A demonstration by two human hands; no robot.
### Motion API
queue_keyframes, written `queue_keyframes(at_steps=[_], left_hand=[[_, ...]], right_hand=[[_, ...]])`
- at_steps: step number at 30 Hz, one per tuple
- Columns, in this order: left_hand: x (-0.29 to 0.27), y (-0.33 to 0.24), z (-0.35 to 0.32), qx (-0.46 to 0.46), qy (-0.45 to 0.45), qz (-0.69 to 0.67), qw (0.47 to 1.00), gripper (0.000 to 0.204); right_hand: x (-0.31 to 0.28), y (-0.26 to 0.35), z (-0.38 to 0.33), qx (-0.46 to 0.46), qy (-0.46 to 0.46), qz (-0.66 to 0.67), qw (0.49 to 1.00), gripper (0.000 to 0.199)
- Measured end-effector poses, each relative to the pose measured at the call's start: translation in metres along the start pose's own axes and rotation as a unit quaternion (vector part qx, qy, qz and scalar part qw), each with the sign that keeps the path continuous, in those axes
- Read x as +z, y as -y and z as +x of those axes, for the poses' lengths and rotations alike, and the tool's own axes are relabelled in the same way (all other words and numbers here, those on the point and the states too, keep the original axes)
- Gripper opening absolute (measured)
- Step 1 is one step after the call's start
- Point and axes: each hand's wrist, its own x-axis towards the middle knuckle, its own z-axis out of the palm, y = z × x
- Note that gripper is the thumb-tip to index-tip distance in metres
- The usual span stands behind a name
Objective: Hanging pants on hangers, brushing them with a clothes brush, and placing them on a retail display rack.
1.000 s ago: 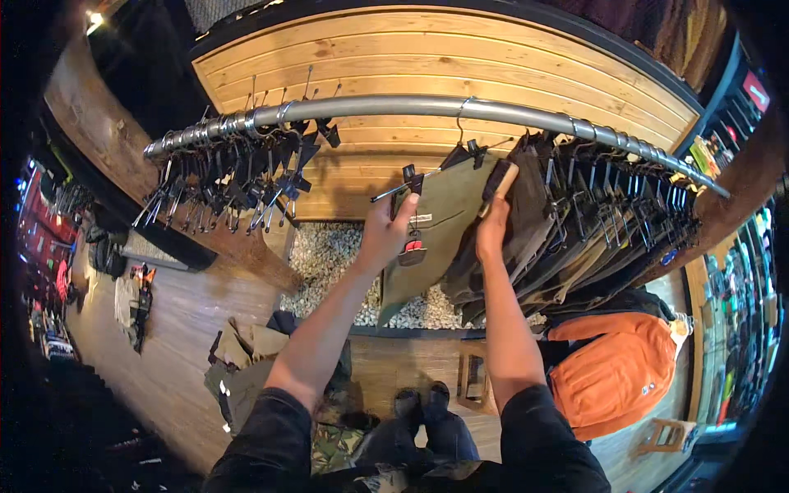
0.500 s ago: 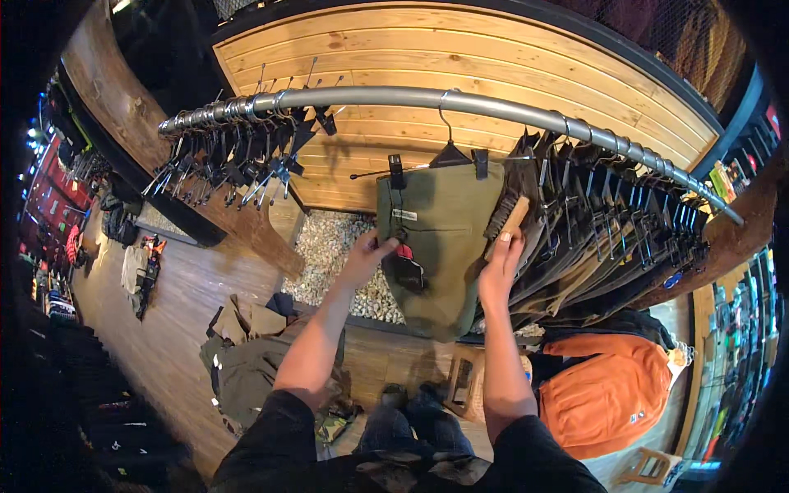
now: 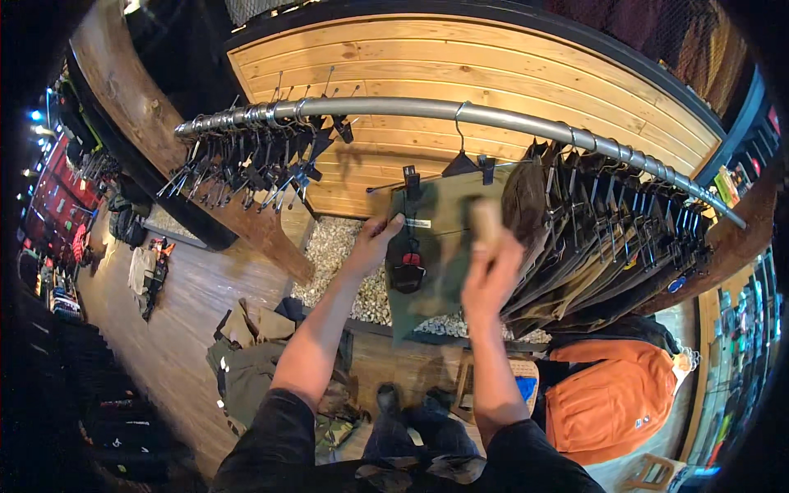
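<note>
Olive-green trousers (image 3: pixel 436 256) hang folded from a black clip hanger (image 3: pixel 461 164) on a curved metal rail (image 3: pixel 394 106). A white label and a dark tag with a red top (image 3: pixel 408 274) show on their left part. At their left edge, beside the label, my left hand (image 3: pixel 376 240) is closed, pinching the cloth between thumb and fingers. My right hand (image 3: pixel 491 278) grips a wooden clothes brush (image 3: pixel 486 222) in front of the right part of the trousers. The brush is blurred by motion, and I cannot tell whether its bristles touch the cloth.
Many dark and brown trousers (image 3: pixel 592 238) crowd the rail at right. Bare clip hangers (image 3: pixel 246 156) bunch at its left end. An orange sweatshirt (image 3: pixel 612 398) lies at lower right; dark clothes (image 3: pixel 255 370) lie at lower left. Pebbles (image 3: pixel 333 255) fill a bed below the rail.
The brush in my right hand has moved left, from the trousers' right edge to in front of them. My left hand has shifted slightly up, still at the left edge. The trousers have swung.
</note>
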Motion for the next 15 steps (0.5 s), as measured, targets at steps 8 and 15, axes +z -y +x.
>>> queue_keyframes(at_steps=[8, 15], left_hand=[[-0.012, 0.001, 0.007, -0.02, -0.073, 0.077, 0.994, 0.025], [-0.03, 0.0, 0.018, -0.051, 0.014, 0.004, 0.999, 0.034]], right_hand=[[0.044, -0.01, 0.02, 0.122, -0.058, 0.05, 0.99, 0.019], [0.054, 0.012, 0.014, 0.152, -0.092, 0.03, 0.984, 0.027]])
